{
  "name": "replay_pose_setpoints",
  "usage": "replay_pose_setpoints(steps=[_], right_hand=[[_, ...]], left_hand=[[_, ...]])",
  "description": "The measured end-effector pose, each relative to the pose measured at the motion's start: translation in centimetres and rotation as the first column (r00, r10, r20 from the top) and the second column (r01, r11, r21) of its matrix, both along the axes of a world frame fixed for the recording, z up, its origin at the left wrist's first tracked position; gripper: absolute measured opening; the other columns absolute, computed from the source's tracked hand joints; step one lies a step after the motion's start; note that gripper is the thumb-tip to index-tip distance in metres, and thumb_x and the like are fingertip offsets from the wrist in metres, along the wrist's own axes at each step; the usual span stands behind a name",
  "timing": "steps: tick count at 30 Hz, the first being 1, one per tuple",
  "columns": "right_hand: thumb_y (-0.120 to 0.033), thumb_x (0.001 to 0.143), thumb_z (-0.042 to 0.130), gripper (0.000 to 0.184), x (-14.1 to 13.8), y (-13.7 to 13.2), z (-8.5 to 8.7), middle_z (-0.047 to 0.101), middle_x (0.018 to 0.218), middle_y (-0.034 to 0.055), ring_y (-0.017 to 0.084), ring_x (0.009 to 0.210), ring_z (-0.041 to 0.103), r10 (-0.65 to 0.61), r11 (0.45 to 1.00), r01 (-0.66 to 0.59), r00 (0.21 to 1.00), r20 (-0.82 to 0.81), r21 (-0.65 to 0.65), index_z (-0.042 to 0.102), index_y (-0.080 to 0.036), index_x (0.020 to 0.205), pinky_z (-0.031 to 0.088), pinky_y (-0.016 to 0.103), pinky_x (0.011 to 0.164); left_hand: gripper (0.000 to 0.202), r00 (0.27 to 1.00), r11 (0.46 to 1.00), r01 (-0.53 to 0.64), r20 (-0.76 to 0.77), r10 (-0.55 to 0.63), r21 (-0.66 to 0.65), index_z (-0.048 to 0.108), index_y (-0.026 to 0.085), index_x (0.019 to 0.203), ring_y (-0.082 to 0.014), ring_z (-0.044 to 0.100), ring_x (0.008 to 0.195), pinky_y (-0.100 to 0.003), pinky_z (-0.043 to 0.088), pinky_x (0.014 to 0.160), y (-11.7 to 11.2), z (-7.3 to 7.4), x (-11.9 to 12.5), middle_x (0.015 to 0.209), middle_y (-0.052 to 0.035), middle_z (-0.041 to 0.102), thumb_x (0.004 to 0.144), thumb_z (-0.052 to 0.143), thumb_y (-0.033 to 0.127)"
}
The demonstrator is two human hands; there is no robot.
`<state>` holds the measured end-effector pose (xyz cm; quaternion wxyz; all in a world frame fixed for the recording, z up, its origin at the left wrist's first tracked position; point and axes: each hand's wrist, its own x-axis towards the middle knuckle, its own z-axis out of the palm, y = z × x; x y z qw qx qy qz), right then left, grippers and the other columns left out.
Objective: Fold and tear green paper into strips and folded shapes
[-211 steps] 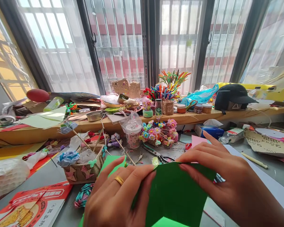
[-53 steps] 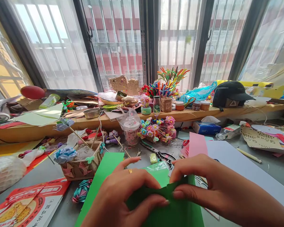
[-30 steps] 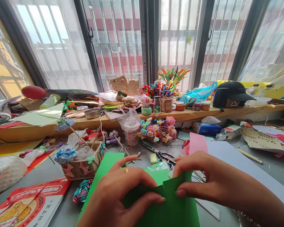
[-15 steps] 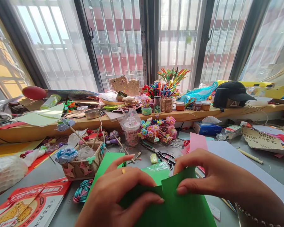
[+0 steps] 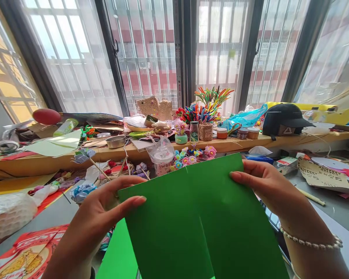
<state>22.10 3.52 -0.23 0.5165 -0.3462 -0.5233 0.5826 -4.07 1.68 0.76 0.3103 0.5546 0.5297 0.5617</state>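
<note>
Now the left hand [image 5: 103, 209] and right hand [image 5: 263, 180], fingers [image 5: 130, 204] pinching near its top corners, hold the green sheet [image 5: 168, 217] above the tabletop [image 5: 58, 212], seemingly checking its crease [image 5: 204, 238]; refolding would call for aligned edges.

- Green sheet [image 5: 168, 221]: plain, dark green on the side that shows, stiff-looking, straight-edged, seemingly rectangular; its lower part runs out of view.
- Pose: raised above the counter [image 5: 55, 213], well short of the counter's back edge, its face tilted up; the upper edge slopes, with the right corner higher than the left.
- Middle: a small nick in the upper edge, bent slightly there; below it runs a pale line, crease or slit, I cannot tell which.
- Surface: mostly smooth, faintly dented right of the middle.
- Hold: pinched near both upper corners by the fingers of the left hand [image 5: 104, 205] and right hand [image 5: 261, 178], thumbs in front.
</note>
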Motion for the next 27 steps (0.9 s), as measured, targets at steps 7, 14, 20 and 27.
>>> replay_pose_setpoints(steps=[7,14,20,27], right_hand=[[-0.023,0.064,0.07,0.021,0.3,1.0,-0.3,0.07,0.071,0.0019,0.014,0.059,0.065,-0.068,0.997,0.07,0.992,-0.11,0.017,0.068,-0.02,0.085,0.053,0.02,0.057],[-0.022,0.067,0.067,0.014,-0.5,0.8,0.0,0.07,0.064,-0.0004,0.014,0.049,0.063,-0.136,0.988,0.116,0.968,-0.211,-0.105,0.068,-0.023,0.08,0.053,0.018,0.045],[-0.022,0.068,0.064,0.01,-1.0,0.5,0.3,0.07,0.063,-0.0032,0.013,0.048,0.063,-0.183,0.975,0.148,0.957,-0.226,-0.165,0.068,-0.027,0.076,0.051,0.018,0.045],[-0.021,0.07,0.063,0.008,-0.7,0.8,-0.1,0.07,0.067,-0.0008,0.014,0.056,0.064,-0.132,0.989,0.112,0.964,-0.232,-0.1,0.067,-0.023,0.077,0.054,0.019,0.051]], left_hand=[[0.022,0.947,0.99,0.097,0.317,-0.06,-0.102,0.067,0.018,0.063,-0.0177,0.063,0.051,-0.024,0.052,0.046,2.2,-1.3,1.6,0.056,0.0001,0.068,0.045,0.074,0.03],[0.019,0.944,0.983,-0.182,0.28,0.177,-0.008,0.07,0.02,0.061,-0.0131,0.058,0.045,-0.019,0.048,0.04,1.5,-1.4,2.6,0.049,0.0047,0.066,0.046,0.074,0.03],[0.021,0.928,0.954,-0.3,0.24,0.286,0.025,0.07,0.021,0.066,-0.011,0.056,0.043,-0.017,0.045,0.038,0.6,-1.4,3.4,0.05,0.0058,0.066,0.05,0.072,0.034],[0.019,0.945,0.976,-0.208,0.269,0.184,0.063,0.069,0.02,0.063,-0.0137,0.061,0.046,-0.018,0.05,0.039,0.4,-1.1,3.7,0.053,0.005,0.068,0.048,0.073,0.032]])
